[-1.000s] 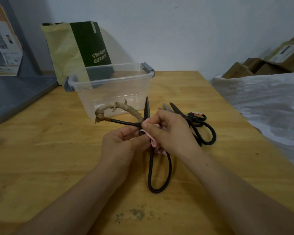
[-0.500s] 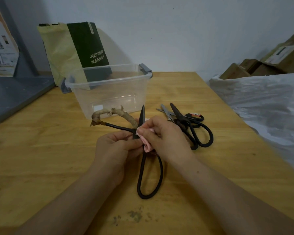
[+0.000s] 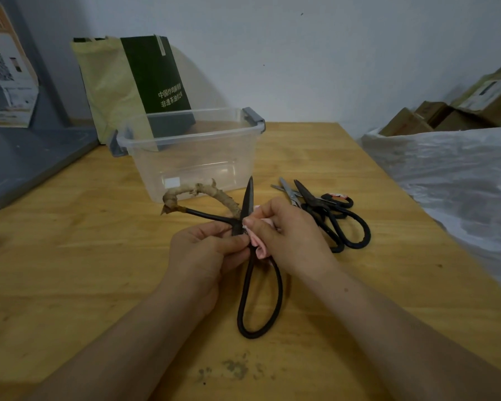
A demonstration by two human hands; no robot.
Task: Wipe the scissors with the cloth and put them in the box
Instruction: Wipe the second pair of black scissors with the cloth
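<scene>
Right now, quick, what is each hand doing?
Left hand: closed, gripping the black scissors near the pivot.
Right hand: closed, pinching the pink cloth against the blade.

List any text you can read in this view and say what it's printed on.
"中国…": top white line on the green package behind the clear box; the rest is blurred.
"非遗茶油…": second line, same package; its end is blurred.
Carton, far left: print too blurred.
Label on cardboard boxes, right: too small.
White sticker on the clear box: nothing legible.
Red-and-white tag on the piled scissors: unreadable.
</scene>
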